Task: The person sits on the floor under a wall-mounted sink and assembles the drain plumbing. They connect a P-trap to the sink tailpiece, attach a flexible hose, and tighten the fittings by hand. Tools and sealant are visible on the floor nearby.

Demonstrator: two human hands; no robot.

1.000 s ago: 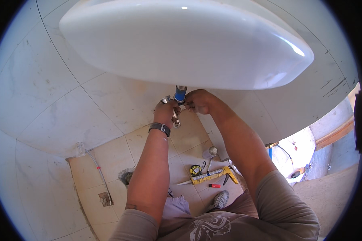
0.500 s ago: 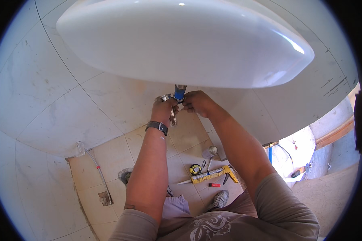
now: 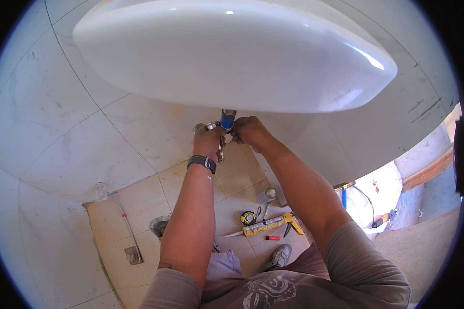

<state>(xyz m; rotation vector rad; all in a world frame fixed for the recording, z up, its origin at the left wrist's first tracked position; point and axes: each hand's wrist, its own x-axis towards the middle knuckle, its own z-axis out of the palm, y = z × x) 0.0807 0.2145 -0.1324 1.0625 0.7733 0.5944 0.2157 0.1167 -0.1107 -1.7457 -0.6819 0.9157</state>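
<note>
A white washbasin (image 3: 232,67) fills the top of the head view. Below its near edge a drain pipe (image 3: 227,120) with a blue band comes down. My left hand (image 3: 208,142), with a dark watch on the wrist, is closed around a shiny curved metal drain fitting (image 3: 221,154) just left of the pipe's lower end. My right hand (image 3: 249,133) meets it from the right, fingers pinched at the bottom of the pipe. What those fingertips grip is hidden.
On the tiled floor lie a yellow caulking gun (image 3: 268,225), a tape measure (image 3: 249,217), a red lighter-like object (image 3: 272,238) and a small can (image 3: 267,194). A supply hose (image 3: 131,230) runs at left. Pale tiled wall (image 3: 123,131) stands behind.
Both hands stay at the pipe's lower end, with only slight finger shifts. The whole view has drifted a little, so things appear slightly further left.
</note>
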